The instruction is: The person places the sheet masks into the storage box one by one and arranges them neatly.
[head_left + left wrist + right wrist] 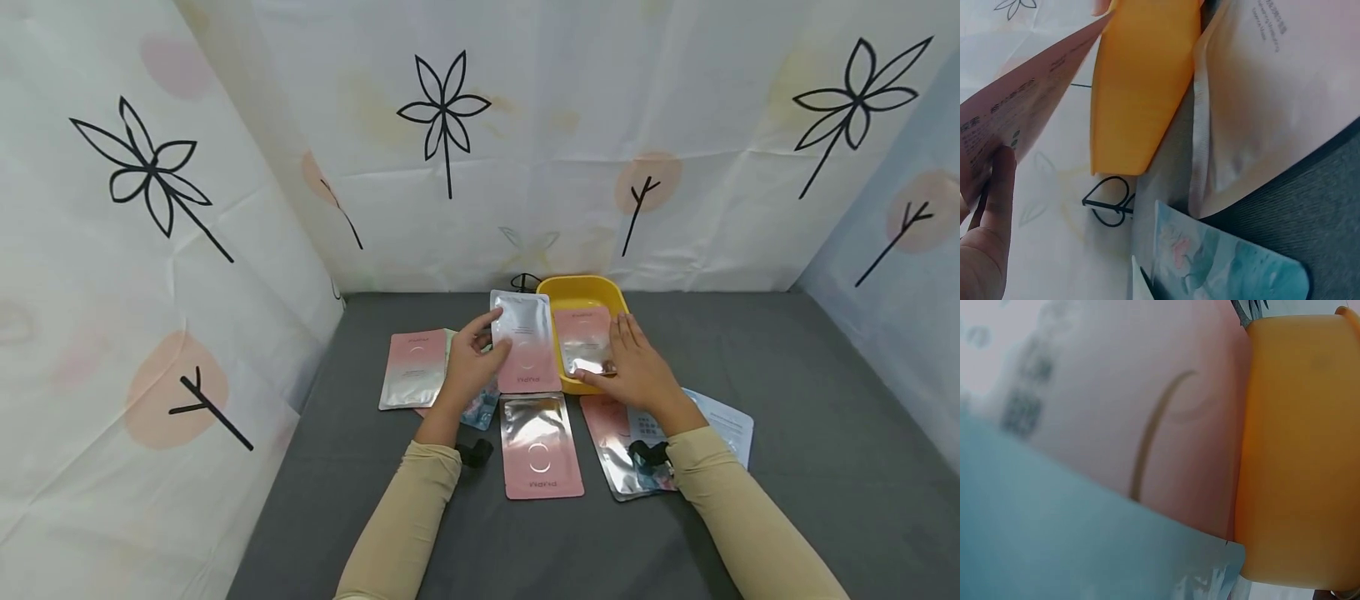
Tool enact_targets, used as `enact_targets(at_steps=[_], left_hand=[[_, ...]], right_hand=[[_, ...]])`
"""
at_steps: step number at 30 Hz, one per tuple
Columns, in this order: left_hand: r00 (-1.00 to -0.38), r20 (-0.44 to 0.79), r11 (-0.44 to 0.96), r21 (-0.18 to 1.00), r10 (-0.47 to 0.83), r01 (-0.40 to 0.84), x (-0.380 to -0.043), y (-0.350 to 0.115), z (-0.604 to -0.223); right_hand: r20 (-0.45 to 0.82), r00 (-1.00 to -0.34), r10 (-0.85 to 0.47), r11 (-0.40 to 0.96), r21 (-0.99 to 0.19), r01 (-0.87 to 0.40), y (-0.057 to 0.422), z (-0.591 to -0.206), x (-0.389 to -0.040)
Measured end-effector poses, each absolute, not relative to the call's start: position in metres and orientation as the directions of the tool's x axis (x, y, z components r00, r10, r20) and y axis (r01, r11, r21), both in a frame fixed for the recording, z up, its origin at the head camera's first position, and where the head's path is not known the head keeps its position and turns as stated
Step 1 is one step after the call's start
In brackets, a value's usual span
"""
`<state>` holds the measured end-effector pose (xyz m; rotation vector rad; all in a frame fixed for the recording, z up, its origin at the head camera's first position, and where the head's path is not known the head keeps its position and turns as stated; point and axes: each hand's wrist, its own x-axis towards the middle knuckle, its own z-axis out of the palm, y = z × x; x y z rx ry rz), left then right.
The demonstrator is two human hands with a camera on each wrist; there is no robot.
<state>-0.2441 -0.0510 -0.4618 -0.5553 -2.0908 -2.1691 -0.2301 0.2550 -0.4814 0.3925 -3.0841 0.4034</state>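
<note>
My left hand [474, 354] pinches the left edge of a pink and silver face mask packet [528, 342]. This packet is raised beside a yellow plastic tray [581, 286]; in the left wrist view the tilted packet [1035, 94] shows its printed side above my fingers [999, 194]. Inside the tray lies another pink and silver packet [585, 329]. My right hand [641, 371] rests over the tray's right side with fingers straight, the thumb reaching along that packet's lower edge. The right wrist view shows the tray's yellow wall [1304, 437] but not the hand.
A single pink packet [542, 467] lies in front of the tray. More packets [414, 367] overlap at the left, with a blue floral one [480, 410] by my left wrist. Under my right forearm is another pile, including a white packet [723, 421]. Patterned cloth walls [555, 167] enclose the grey table [330, 508].
</note>
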Motion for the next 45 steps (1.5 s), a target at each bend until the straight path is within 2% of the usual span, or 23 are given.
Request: enact_targets(at_steps=[8,16,23,28,34,45], left_hand=[[-0.934,0.285,0.002,0.956,0.217,0.292,-0.244,-0.034,-0.472],[-0.919,0.276,-0.034,0.960,0.281,0.278,-0.241,-0.018,-0.477],[-0.897,0.200,0.114,0.958,0.394,0.263,-0.243,-0.009,-0.484],[-0.917,0.138,0.160,0.964,0.373,0.210,-0.243,-0.007,-0.491],[-0.923,0.146,0.161,0.963,0.357,0.215,-0.245,-0.020,-0.491],[-0.966,0.148,0.200,0.961,0.213,0.191,-0.257,-0.085,-0.481]], right_hand=[[0.018,-0.971,-0.239,0.936,-0.261,-0.235,0.256,-0.485,-0.228],[0.018,-0.970,-0.241,0.936,-0.261,-0.237,0.255,-0.489,-0.228],[0.038,-0.971,-0.235,0.936,-0.261,-0.236,0.255,-0.490,-0.230],[0.049,-0.971,-0.233,0.931,-0.278,-0.237,0.254,-0.489,-0.231],[0.041,-0.972,-0.231,0.933,-0.276,-0.233,0.253,-0.489,-0.232],[0.044,-0.974,-0.223,0.931,-0.286,-0.226,0.254,-0.483,-0.231]])
